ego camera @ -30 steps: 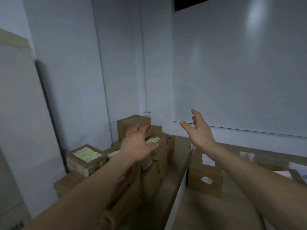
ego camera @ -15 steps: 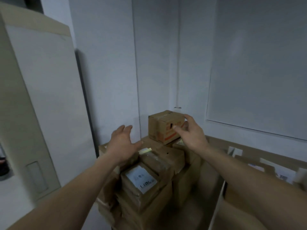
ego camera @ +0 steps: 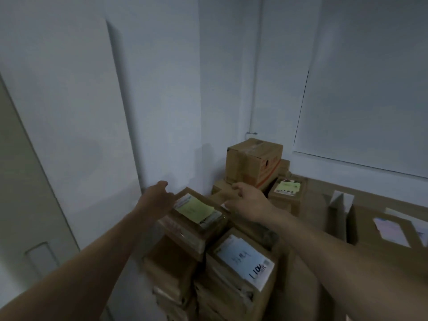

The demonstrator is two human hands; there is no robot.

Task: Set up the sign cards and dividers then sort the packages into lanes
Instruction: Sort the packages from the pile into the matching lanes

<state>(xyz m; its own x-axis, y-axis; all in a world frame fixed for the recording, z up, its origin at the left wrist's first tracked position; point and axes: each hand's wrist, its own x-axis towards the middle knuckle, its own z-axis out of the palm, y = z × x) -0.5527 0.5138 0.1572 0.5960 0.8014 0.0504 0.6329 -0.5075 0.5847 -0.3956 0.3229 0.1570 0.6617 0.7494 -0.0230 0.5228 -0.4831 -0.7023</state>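
The left hand [ego camera: 159, 196] and the right hand [ego camera: 249, 203] reach from the lower corners of the frame to either side of the package with a yellow-green note [ego camera: 196, 210], which tops a stack just below centre. The left hand has its thumb lifted and its fingers stretched to the package's far left corner. The right hand's fingers bend down at the package's right edge; blur hides whether they grip it. Just in front, lower in the frame, sits a package with a white handwritten label [ego camera: 243, 262]. Behind the right hand a taller box with orange print [ego camera: 253, 162] stands in the wall corner, with a green-labelled package [ego camera: 287, 189] beside it. Upright cardboard dividers [ego camera: 340, 202] stand at right.
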